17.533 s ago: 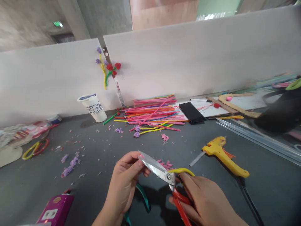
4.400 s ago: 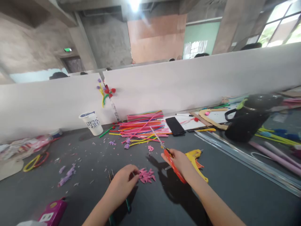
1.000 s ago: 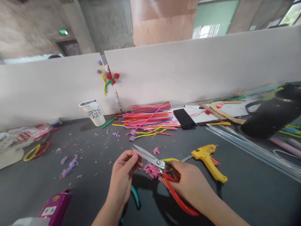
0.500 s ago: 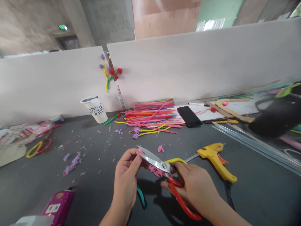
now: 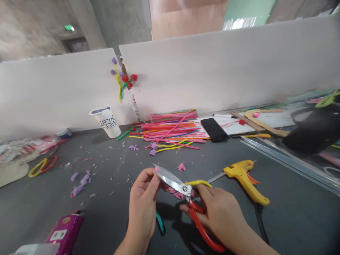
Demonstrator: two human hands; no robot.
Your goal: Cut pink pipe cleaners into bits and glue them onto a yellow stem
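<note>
My left hand (image 5: 142, 202) pinches a small pink piece (image 5: 157, 169) between thumb and fingertips, most of it covered by the fingers. In my right hand (image 5: 221, 214) are scissors (image 5: 172, 180) with red and yellow handles. Their blades lie at the pink piece by my left fingertips. Cut pink bits (image 5: 176, 193) are heaped on the table behind the scissors, with one more pink bit (image 5: 181, 166) farther back. Beside my left wrist, a teal-handled tool (image 5: 160, 222) is partly hidden.
A yellow glue gun (image 5: 244, 177) rests at the right, near clear sticks (image 5: 292, 166) and a black jug (image 5: 313, 129). Colourful pipe cleaners (image 5: 172, 129), a phone (image 5: 214, 129) and a paper cup (image 5: 108, 124) stand behind. Purple scraps (image 5: 81, 184) and a purple power strip (image 5: 65, 232) are left.
The view has shifted slightly. Both hands keep nearly the same pose, with the scissor blades still at the pink piece.
</note>
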